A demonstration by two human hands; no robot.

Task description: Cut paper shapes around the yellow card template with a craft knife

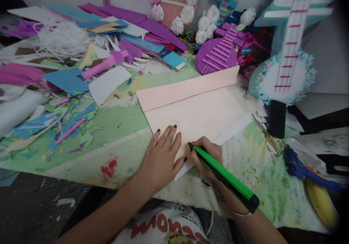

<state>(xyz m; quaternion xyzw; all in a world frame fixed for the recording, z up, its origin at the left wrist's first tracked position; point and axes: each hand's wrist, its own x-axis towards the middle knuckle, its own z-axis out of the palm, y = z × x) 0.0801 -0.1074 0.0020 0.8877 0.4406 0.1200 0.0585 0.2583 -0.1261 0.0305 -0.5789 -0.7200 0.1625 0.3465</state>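
Note:
My left hand (163, 155) lies flat, fingers together, pressing a small cream-coloured template (182, 145) onto a large pale pink sheet (199, 111). The sheet's far edge is folded up into a long flap (188, 88). My right hand (208, 157) is closed on a green marker with a black cap end (226, 177). The marker's dark tip touches the sheet right at the template's right edge, beside my left thumb.
Scissors with gold handles (268, 138), a black rectangular object (277, 118) and a blue tool (302, 169) lie to the right. Foam guitar crafts (286, 73) and white paper flowers (188, 13) stand at the back. Coloured foam sheets and scraps (68, 80) cover the left of the paint-stained table (117, 127).

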